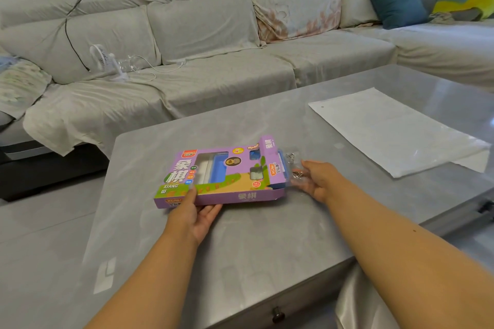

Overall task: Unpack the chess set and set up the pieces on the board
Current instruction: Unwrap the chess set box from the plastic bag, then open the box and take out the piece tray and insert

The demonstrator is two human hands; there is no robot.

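Leftmost, the left hand [196, 215] grips the near corner of the purple xiangqi box [222, 176] lying on the grey table [267, 235]; at its open right end, the right hand [318, 180] pinches a clear plastic bag [295, 171]; farther right lies a white sheet [387, 131]

The room is evenly lit by soft, diffuse daylight. Pale glare is spread across the glossy table [267, 235]; shadows are faint. Straight lines are bent toward the edges by the wide lens. Slight softness is seen throughout.
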